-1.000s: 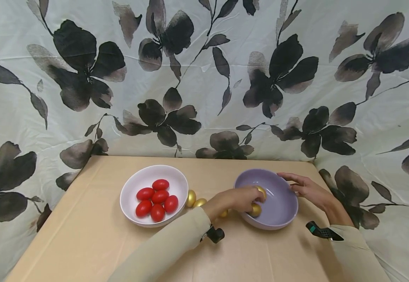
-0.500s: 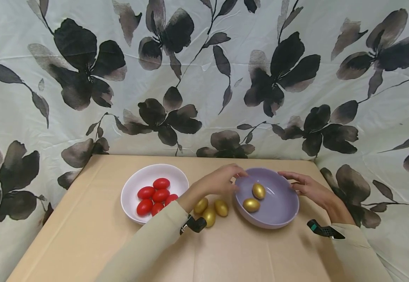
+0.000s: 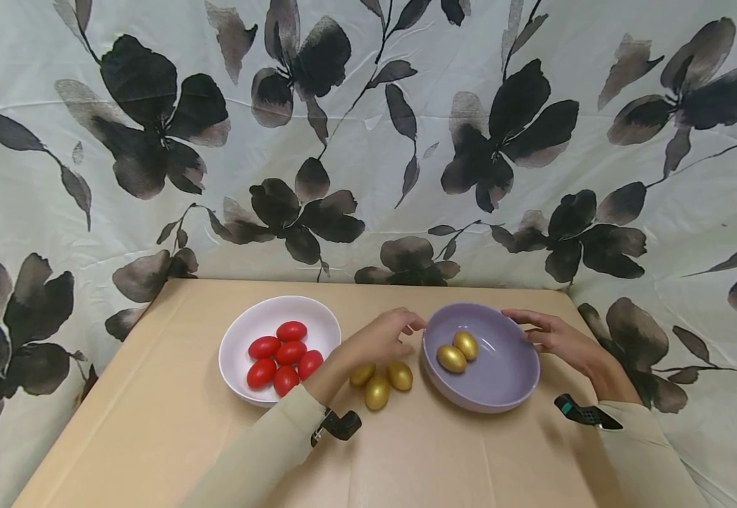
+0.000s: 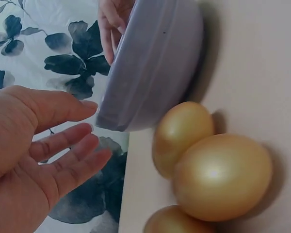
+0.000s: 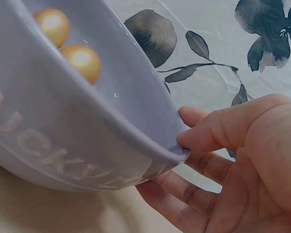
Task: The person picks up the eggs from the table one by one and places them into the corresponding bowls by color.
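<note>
A purple bowl (image 3: 504, 374) holds two golden eggs (image 3: 452, 358). My right hand (image 3: 558, 342) grips the bowl's right rim, thumb on the lip and fingers under the outer wall, as the right wrist view shows. By the opposite rim is my left hand (image 3: 379, 339), its fingers spread and nothing in them; its fingertips are right at the rim in the left wrist view. Three golden eggs (image 3: 377, 392) lie on the table between the bowls, partly below my left wrist. A pale pinkish-white bowl (image 3: 238, 356) on the left contains several red eggs (image 3: 290, 352).
Both bowls stand on a tan table (image 3: 152, 423) whose far edge meets a white cloth (image 3: 393, 212) with a dark floral print. My left forearm (image 3: 266, 444) passes in front of the pale bowl. A black device (image 3: 341, 425) sits on my left wrist, another (image 3: 587, 415) on my right.
My left hand has let go of a golden egg in the purple bowl and drawn back left to its rim. The eggs inside now lie together. The right hand has stayed in place.
</note>
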A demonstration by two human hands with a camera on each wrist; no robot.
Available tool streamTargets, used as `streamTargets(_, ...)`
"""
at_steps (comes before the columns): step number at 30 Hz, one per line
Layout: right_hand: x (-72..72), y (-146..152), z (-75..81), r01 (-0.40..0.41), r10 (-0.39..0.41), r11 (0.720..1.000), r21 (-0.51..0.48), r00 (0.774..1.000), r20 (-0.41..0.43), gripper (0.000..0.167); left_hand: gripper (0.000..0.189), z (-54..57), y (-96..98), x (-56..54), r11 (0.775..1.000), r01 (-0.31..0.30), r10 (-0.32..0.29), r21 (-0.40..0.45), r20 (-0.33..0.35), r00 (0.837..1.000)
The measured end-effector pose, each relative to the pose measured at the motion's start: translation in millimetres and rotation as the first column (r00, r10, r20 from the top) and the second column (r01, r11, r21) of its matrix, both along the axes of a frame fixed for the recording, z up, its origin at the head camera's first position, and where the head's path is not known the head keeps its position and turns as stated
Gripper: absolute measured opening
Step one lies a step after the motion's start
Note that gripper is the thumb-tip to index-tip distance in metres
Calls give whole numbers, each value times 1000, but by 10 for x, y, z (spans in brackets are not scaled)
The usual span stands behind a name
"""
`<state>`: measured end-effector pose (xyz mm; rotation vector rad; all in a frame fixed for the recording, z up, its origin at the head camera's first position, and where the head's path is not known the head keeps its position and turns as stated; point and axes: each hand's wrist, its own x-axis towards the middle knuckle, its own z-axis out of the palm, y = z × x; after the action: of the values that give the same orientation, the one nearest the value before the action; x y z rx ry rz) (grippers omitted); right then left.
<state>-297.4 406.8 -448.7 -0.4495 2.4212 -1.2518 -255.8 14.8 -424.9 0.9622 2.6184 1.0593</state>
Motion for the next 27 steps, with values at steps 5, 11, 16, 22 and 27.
streamTargets(5,30,-22,14,3,-2,1000,12,999,-44,50,42,-93,-55,117,998,-65,64,26,29,998)
streamTargets(11,40,-39,34,-3,3,1000,3,997,-72,49,42,-187,-103,220,992,-121,118,21,87,989)
streamTargets(16,19,-57,66,-23,24,1000,15,995,-96,49,41,-278,-94,252,994,-105,106,-14,52,993)
streamTargets(22,-7,-62,89,-30,30,1000,5,996,-84,51,42,-356,-97,266,993,-84,88,-84,39,995)
streamTargets(27,3,-58,105,-44,45,999,9,995,-85,53,41,-367,-105,275,993,-58,62,-101,40,997)
